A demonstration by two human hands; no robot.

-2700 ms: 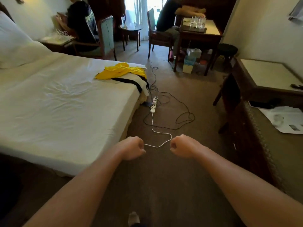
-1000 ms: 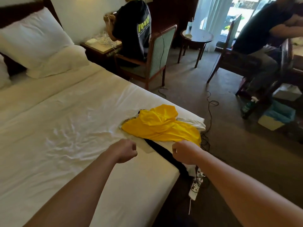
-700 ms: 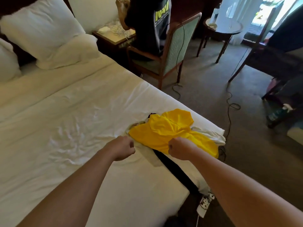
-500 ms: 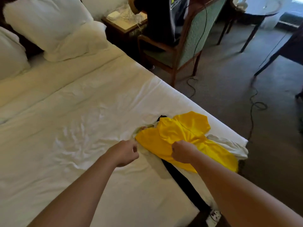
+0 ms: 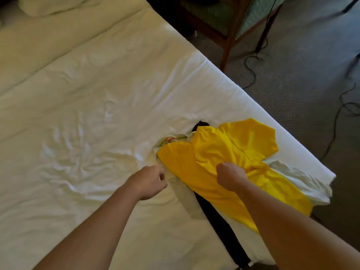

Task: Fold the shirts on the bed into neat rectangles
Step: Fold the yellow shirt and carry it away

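Observation:
A crumpled yellow shirt [image 5: 218,152] lies on top of a pile near the corner of the white bed [image 5: 97,94]. A white shirt [image 5: 300,180] sticks out from under it on the right, and a black garment [image 5: 220,217] runs out beneath it toward me. My right hand [image 5: 230,177] is a closed fist pressed into the yellow shirt's middle, with creases gathering at it. My left hand [image 5: 149,182] is also closed, just off the yellow shirt's left edge above the sheet, and nothing shows in it.
The bed's edge runs diagonally to the right of the pile, with grey carpet [image 5: 292,84] beyond. A wooden chair [image 5: 231,26] with a green seat stands by the bed. Black cables [image 5: 253,65] trail over the carpet. A pillow [image 5: 50,4] lies at the top left.
I have come up to the bed and my view has tilted down onto the pile. My right fist went from the air onto the yellow shirt, and my left fist moved up to its edge.

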